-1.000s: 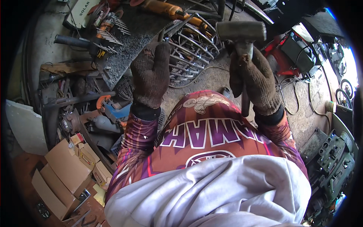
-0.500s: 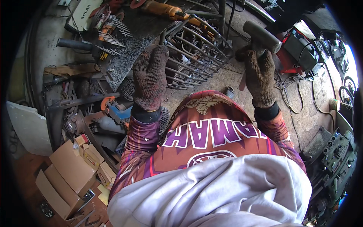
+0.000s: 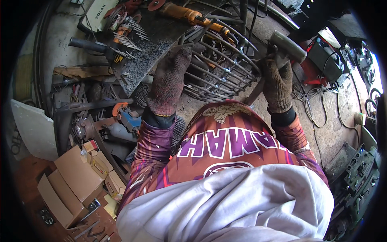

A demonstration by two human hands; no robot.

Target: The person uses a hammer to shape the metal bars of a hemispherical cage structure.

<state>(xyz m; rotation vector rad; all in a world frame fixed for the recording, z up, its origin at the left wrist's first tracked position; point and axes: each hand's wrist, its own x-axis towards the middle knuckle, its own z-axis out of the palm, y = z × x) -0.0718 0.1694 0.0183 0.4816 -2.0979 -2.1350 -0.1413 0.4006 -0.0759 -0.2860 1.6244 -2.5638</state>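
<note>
In the middle, a basket-like metal grate [image 3: 222,79] of curved parallel rods stands tilted, with shiny weld spots on some rods. My left hand [image 3: 170,78], in a brown knitted glove, is closed on the grate's left upper end; the fingertips are partly hidden. To the grate's right, my gloved right hand [image 3: 278,84] is closed around a hammer just under its thick cylindrical head [image 3: 288,46]. What looks like the hammer's handle [image 3: 254,93] slants down and left from that hand, close to the grate's right edge.
An orange angle grinder [image 3: 181,13] lies beyond the grate, and another grinder [image 3: 121,42] sits on the table at left. A red-and-black machine [image 3: 322,60] and looping cables [image 3: 308,105] are at right. Cardboard boxes [image 3: 76,173] stand lower left, green machinery [image 3: 356,173] lower right.
The grate has turned and shifted right, with its right edge now near my right hand. My left hand has tilted along with it. The hammer has moved slightly right and lower in view.
</note>
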